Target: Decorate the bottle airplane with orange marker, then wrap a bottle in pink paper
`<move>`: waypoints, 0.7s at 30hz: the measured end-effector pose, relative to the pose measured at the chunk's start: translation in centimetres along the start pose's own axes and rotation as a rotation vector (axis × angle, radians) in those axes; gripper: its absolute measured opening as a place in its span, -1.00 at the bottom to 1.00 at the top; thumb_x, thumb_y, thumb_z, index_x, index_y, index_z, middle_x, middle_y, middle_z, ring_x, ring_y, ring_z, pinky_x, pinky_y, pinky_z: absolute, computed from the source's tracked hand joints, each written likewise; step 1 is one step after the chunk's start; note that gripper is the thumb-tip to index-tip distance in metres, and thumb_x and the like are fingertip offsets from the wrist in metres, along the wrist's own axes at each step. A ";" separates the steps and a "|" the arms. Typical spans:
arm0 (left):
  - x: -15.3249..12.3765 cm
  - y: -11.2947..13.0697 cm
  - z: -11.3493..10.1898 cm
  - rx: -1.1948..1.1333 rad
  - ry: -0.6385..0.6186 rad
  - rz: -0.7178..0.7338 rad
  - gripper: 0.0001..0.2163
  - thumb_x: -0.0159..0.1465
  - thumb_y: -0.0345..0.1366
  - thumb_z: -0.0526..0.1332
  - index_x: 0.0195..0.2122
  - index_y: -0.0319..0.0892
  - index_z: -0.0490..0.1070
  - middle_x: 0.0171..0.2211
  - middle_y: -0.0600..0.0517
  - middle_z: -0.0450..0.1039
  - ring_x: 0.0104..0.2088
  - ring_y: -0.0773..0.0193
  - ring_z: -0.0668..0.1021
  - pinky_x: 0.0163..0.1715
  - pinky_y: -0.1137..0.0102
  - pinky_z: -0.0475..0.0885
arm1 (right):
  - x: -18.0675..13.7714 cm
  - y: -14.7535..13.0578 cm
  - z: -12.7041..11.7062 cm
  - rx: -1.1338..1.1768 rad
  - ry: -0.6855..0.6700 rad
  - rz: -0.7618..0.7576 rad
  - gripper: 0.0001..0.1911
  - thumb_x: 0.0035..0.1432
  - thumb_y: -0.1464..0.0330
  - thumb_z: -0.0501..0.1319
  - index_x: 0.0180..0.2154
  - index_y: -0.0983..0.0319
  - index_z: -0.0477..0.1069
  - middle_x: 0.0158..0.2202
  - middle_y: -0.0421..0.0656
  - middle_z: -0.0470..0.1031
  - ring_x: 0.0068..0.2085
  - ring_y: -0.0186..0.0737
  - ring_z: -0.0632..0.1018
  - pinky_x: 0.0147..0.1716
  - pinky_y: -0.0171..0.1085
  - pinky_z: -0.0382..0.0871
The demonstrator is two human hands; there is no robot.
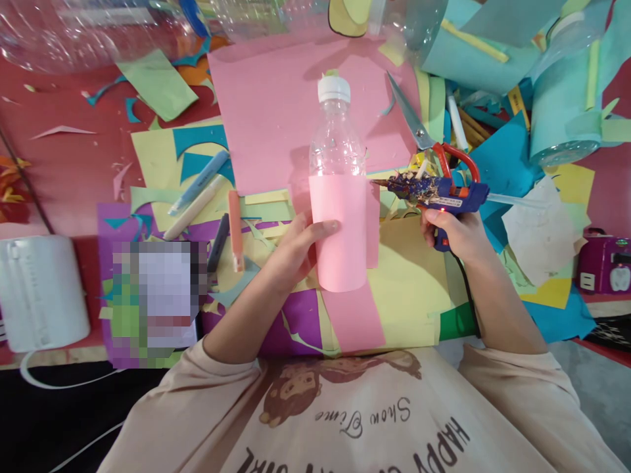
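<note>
My left hand is wrapped around a clear plastic bottle with a white cap, pressing a pink paper sleeve against its lower half. A loose pink strip hangs from the sleeve toward my chest. My right hand grips the handle of a blue glue gun. Its crusted nozzle points left and sits just beside the bottle's right edge, at the top of the sleeve.
A large pink sheet lies behind the bottle. Red-handled scissors rest at the right, markers at the left. Coloured paper scraps cover the red floor. A white roll stands at far left, more clear bottles at the top.
</note>
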State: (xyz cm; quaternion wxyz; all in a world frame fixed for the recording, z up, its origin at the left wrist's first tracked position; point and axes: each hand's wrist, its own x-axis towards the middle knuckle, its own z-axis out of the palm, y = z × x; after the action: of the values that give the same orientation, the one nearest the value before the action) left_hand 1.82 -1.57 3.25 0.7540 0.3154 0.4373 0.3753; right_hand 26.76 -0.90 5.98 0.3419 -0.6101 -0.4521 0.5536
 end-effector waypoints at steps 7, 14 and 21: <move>-0.1 0.1 0.0 0.001 0.009 0.003 -0.61 0.03 -0.05 0.34 -0.20 -0.20 0.41 -0.29 -0.06 0.57 -0.23 0.02 0.62 -0.37 0.35 0.54 | 0.0 -0.1 0.1 -0.002 0.010 0.010 -0.74 -0.08 0.23 0.33 -0.62 0.16 0.32 -0.67 -0.25 0.35 -0.71 -0.36 0.35 -0.71 -0.28 0.23; -0.2 0.0 -0.2 0.025 0.049 0.018 -0.54 0.04 -0.04 0.34 -0.11 -0.20 0.40 -0.28 -0.07 0.57 -0.20 -0.02 0.62 -0.35 0.31 0.56 | -0.1 0.0 0.0 -0.054 -0.013 -0.005 -0.74 -0.03 0.25 0.29 -0.63 0.17 0.31 -0.71 -0.26 0.33 -0.70 -0.38 0.35 -0.69 -0.31 0.26; -0.1 -0.1 -0.2 0.008 0.065 0.017 -0.54 0.03 -0.03 0.35 -0.12 -0.20 0.41 -0.27 -0.07 0.57 -0.19 -0.02 0.62 -0.34 0.32 0.57 | -0.1 -0.1 0.1 -0.079 -0.020 -0.017 -0.76 -0.05 0.27 0.28 -0.63 0.18 0.31 -0.73 -0.27 0.32 -0.70 -0.38 0.35 -0.69 -0.32 0.27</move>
State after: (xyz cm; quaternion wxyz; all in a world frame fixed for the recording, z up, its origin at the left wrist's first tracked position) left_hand 1.61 -1.69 3.07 0.7350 0.3097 0.4602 0.3901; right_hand 26.62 -1.01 6.11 0.3175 -0.6138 -0.4821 0.5385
